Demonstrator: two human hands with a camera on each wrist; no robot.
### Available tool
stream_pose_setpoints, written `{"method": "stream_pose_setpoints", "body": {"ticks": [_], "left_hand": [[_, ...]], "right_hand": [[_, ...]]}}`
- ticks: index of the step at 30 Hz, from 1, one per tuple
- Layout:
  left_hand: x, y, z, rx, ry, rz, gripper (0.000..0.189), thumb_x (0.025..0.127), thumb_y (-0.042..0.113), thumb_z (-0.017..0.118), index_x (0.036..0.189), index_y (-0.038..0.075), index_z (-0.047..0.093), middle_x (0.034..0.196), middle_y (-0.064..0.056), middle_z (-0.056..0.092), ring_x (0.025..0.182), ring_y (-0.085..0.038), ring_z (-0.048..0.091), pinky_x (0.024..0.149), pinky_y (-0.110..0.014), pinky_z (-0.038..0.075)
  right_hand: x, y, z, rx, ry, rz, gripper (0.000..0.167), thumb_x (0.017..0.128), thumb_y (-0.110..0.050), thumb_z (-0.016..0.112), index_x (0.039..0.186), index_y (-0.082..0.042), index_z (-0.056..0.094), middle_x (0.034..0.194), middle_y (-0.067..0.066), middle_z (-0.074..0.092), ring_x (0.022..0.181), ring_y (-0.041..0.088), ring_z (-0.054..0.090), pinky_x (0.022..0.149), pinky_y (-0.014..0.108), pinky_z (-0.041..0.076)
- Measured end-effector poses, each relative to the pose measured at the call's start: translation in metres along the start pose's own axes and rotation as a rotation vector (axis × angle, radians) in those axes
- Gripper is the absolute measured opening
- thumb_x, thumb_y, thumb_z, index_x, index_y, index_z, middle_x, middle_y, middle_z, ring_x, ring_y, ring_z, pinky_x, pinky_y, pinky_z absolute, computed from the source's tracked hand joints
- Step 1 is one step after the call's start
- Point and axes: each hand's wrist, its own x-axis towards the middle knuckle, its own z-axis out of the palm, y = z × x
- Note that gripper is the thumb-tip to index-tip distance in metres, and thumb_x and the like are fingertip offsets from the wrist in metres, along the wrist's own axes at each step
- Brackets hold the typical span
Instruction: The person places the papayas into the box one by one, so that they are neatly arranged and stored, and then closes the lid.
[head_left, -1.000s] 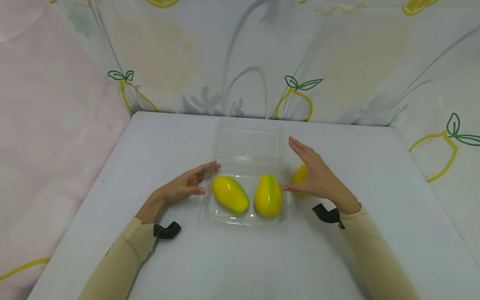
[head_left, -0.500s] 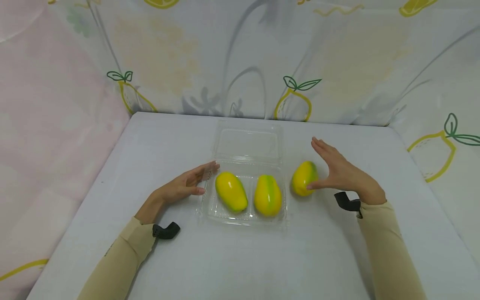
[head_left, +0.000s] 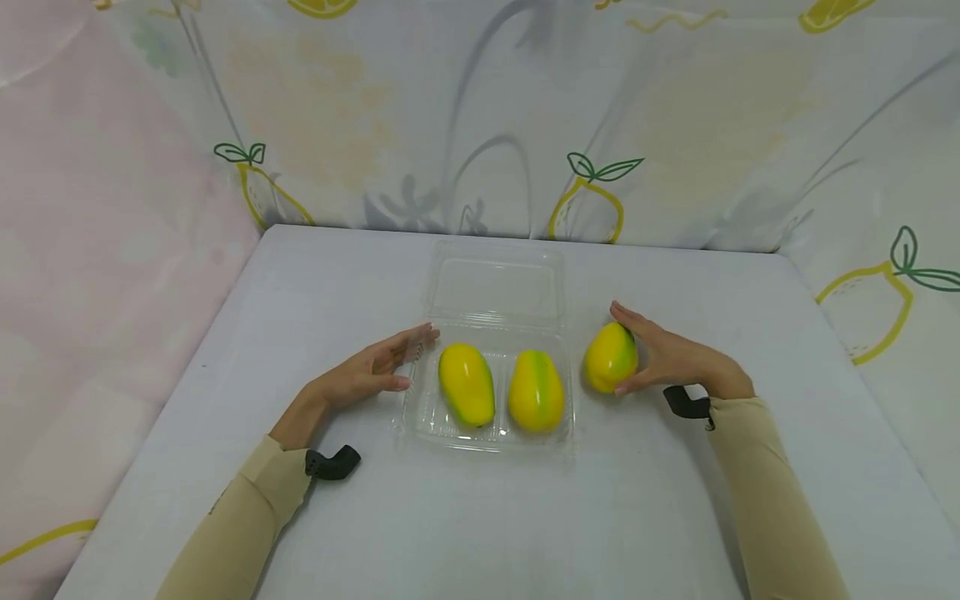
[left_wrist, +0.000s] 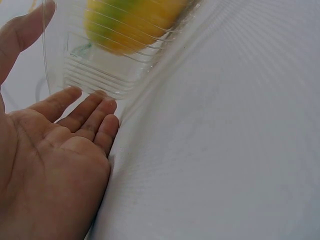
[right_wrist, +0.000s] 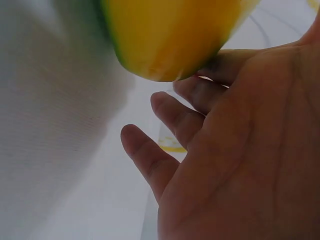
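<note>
A clear plastic clamshell box (head_left: 450, 435) lies with its lid (head_left: 497, 287) folded back. One yellow-green toy mango (head_left: 467, 385) lies in its left compartment, another mango (head_left: 536, 392) in the right one. My left hand (head_left: 367, 367) rests at the box's left wall, thumb and fingers spread; in the left wrist view its fingertips (left_wrist: 111, 106) meet the ribbed plastic. Right of the box, my right hand (head_left: 671, 357) pinches a third mango (head_left: 610, 358) between thumb and fingers, on the table. In the right wrist view, the ring and little fingers (right_wrist: 150, 155) stand off this mango (right_wrist: 170, 40).
A white table (head_left: 480, 525) bears everything. Behind it hangs a cloth backdrop (head_left: 420, 108) printed with lemons, and a pinkish cloth (head_left: 112, 250) hangs at the left. Each wrist carries a black camera mount (head_left: 333, 462).
My right hand has moved right from the box's right mango to the third mango and closed round it. The left mango in the box has turned more upright in view. My left hand stays put.
</note>
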Motion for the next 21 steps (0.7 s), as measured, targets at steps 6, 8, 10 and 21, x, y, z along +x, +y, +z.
{"method": "stream_pose_setpoints", "body": {"ticks": [6,8,10,21], "left_hand": [[0.000,0.000,0.000,0.008,0.002,-0.003,0.079,0.093,0.007,0.061,0.158,0.011,0.016,0.165,-0.010,0.013,0.152,-0.028,0.008,0.113,-0.011,0.023],[0.001,0.000,0.000,0.015,0.000,-0.002,0.079,0.093,0.006,0.060,0.158,0.010,0.015,0.165,-0.011,0.013,0.152,-0.029,0.007,0.113,-0.011,0.023],[0.001,-0.001,-0.001,0.020,-0.005,0.004,0.078,0.094,0.005,0.059,0.158,0.009,0.014,0.165,-0.012,0.013,0.152,-0.029,0.008,0.113,-0.010,0.023],[0.001,0.000,-0.001,0.011,0.000,0.006,0.079,0.094,0.003,0.059,0.158,0.011,0.014,0.165,-0.012,0.013,0.152,-0.029,0.010,0.113,-0.011,0.024]], "right_hand": [[0.001,0.002,0.002,-0.001,-0.012,0.037,0.121,0.073,-0.036,0.086,0.157,-0.005,0.005,0.163,0.024,0.004,0.148,0.048,0.006,0.114,0.067,0.011],[0.001,0.004,0.003,-0.006,-0.009,0.032,0.119,0.073,-0.036,0.086,0.157,-0.004,0.007,0.162,0.024,0.007,0.147,0.048,0.009,0.114,0.067,0.012],[0.002,0.006,0.003,-0.028,-0.001,0.024,0.118,0.073,-0.039,0.086,0.157,-0.004,0.010,0.162,0.023,0.012,0.147,0.047,0.013,0.115,0.066,0.014],[-0.004,0.005,-0.008,-0.015,0.101,-0.018,0.112,0.072,-0.034,0.087,0.157,-0.009,0.017,0.161,0.012,0.026,0.145,0.043,0.026,0.113,0.066,0.020]]}}
